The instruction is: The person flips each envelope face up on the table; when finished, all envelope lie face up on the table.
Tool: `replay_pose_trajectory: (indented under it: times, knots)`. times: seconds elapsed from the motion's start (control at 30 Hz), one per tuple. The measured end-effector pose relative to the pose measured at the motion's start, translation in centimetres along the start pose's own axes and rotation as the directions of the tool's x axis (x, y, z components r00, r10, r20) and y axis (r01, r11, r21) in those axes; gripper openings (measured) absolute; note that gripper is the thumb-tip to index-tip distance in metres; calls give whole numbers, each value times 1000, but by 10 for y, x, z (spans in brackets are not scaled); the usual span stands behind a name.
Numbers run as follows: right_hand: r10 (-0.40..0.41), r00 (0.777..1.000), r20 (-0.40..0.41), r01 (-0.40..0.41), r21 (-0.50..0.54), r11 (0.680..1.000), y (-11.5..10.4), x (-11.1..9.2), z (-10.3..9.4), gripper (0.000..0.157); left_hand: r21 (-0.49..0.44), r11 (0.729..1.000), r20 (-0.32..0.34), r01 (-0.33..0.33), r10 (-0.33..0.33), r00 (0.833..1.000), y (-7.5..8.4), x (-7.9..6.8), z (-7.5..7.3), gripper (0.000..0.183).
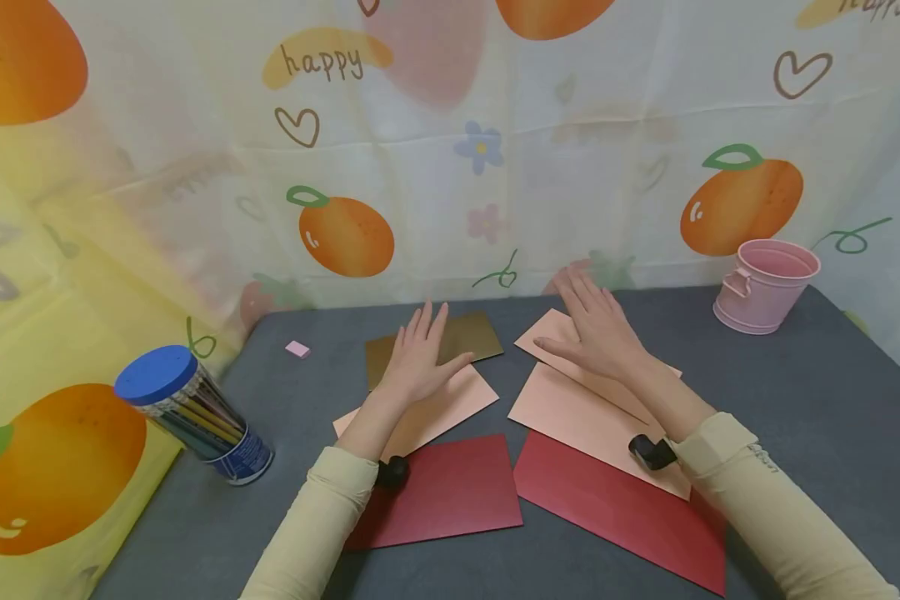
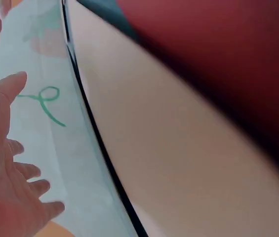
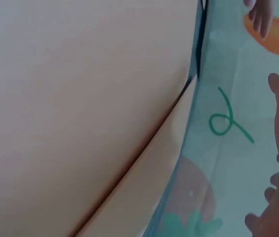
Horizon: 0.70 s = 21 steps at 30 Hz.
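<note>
In the lower left, a blue-lidded jar (image 1: 243, 457) holds pencils (image 1: 201, 414); at right stands a pink bucket (image 1: 757, 302); left hand (image 1: 418, 358) and right hand (image 1: 598, 332) are above peach cards (image 1: 450, 408), fingers straight, slightly apart.

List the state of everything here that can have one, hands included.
Left hand: open, raised.
Right hand: open, raised.
Brown card: flat, partly hidden behind the left hand.
Peach cards: all flat.
Red cards: flat, the right one partly covered.
Jar: closed by its blue lid, pencils inside.
Pink bucket: upright, uncovered; its bottom hidden.
Pink block: lying flat.
</note>
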State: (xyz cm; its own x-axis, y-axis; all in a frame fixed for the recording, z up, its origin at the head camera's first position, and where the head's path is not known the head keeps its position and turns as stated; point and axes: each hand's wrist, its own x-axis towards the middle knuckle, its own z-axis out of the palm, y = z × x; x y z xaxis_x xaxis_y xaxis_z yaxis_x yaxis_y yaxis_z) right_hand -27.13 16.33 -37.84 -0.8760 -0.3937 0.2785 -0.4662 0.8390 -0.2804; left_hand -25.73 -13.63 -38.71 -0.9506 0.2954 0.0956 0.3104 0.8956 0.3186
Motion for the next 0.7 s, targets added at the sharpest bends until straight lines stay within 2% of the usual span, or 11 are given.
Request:
replay_pose_trajectory:
  times: [0.17,0.3,0.43,0.6,0.7]
  knots:
    - [-131,988,84,118,151,982,-6,11,5,89,-141,990,106,-28,43,993,-23,-13,-7,87]
    - [-173,966,193,121,257,959,-9,20,12,82,-173,983,167,-61,90,982,-43,-22,-15,82]
    - [-198,945,260,106,331,938,-11,28,22,76,-184,980,200,-81,118,973,-60,-30,-22,80]
    - [-220,931,291,97,382,919,-14,35,33,75,-179,983,238,-39,81,968,-77,-36,-28,82]
    - [-212,927,310,84,378,922,-17,38,38,75,-176,984,250,-12,56,967,-85,-39,-30,83]
